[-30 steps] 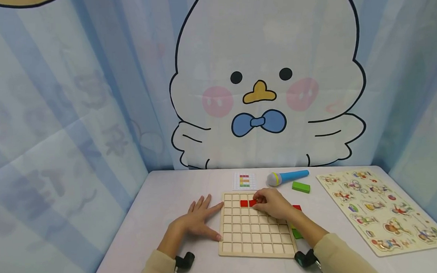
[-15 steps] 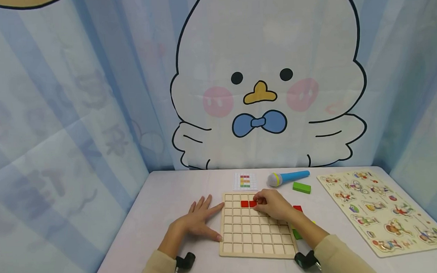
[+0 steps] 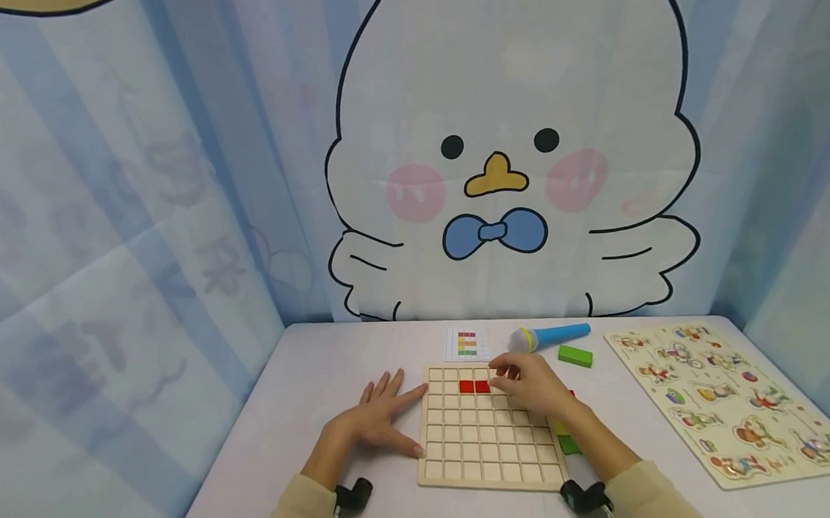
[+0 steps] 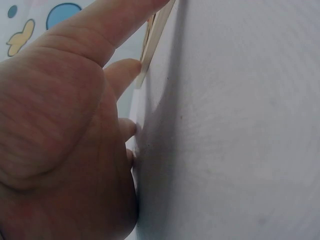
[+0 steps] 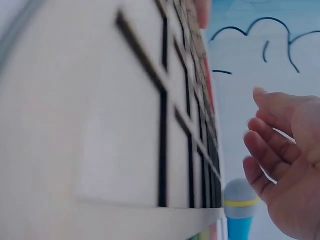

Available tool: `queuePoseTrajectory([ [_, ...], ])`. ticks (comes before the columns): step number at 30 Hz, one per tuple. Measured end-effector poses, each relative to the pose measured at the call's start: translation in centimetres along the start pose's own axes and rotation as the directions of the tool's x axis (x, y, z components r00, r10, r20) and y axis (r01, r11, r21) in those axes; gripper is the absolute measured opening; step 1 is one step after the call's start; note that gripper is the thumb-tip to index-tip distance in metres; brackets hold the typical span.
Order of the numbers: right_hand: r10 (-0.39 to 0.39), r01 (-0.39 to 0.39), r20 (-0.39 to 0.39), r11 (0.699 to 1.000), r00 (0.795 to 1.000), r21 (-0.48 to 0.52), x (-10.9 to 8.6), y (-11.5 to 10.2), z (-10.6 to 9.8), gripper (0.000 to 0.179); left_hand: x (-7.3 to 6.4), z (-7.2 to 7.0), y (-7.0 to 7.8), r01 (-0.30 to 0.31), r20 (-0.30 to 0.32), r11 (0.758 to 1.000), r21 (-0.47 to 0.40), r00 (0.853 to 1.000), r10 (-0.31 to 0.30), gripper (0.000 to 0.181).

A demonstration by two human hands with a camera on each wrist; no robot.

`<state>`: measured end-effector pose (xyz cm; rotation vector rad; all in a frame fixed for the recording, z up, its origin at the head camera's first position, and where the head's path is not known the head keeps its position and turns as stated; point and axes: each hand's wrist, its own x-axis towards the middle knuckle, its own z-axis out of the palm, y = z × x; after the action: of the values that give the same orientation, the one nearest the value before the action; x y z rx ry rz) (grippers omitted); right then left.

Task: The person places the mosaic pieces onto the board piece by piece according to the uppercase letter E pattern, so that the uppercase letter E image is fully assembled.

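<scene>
A wooden grid board (image 3: 470, 450) lies on the table, with two red square blocks (image 3: 466, 386) side by side in its second row from the back. My left hand (image 3: 375, 420) is spread flat on the table, thumb and index fingertips at the board's left edge. In the left wrist view its palm (image 4: 50, 120) fills the left side. My right hand (image 3: 529, 382) hovers over the board's back right part, just right of the red blocks. The right wrist view shows that hand's fingers (image 5: 267, 145) loosely bent, with nothing between them and the thumb.
Behind the board lie a small pattern card (image 3: 467, 343), a blue toy microphone (image 3: 557, 335) and a green block (image 3: 575, 356). More coloured blocks, including a green one (image 3: 570, 444), sit by its right edge, partly under my forearm. A picture puzzle board (image 3: 714, 424) is at the right.
My right hand has let go of the right-hand red block and drawn back a little to the right. Both red blocks stay in the grid. The left hand holds its place.
</scene>
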<state>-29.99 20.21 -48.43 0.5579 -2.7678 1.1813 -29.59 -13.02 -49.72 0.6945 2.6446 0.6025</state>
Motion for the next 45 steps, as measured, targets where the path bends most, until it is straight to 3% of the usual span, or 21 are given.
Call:
queuePoseTrajectory([
  [9,-0.01,0.01,-0.102,1.0,0.995,0.0,-1.2,-1.1,-2.3,0.03,0.1,-0.1,-0.2,0.007,0.002,1.0,-0.005,1.0,-0.007,0.111],
  [28,0.052,-0.057,-0.122,0.998,0.991,-0.037,-3.0,2.3,-6.1,0.036,0.2,0.0,-0.1,0.008,0.007,1.0,0.007,1.0,-0.008,0.11],
  [35,0.103,-0.108,-0.078,0.992,0.992,-0.064,-3.5,3.9,-7.5,0.039,0.1,-0.1,0.0,0.01,0.007,1.0,0.009,1.0,-0.01,0.11],
  [45,0.188,-0.185,0.095,0.982,0.978,-0.038,-4.1,5.3,-8.3,0.032,0.0,-0.1,0.0,0.011,0.007,1.0,0.008,1.0,-0.011,0.11],
])
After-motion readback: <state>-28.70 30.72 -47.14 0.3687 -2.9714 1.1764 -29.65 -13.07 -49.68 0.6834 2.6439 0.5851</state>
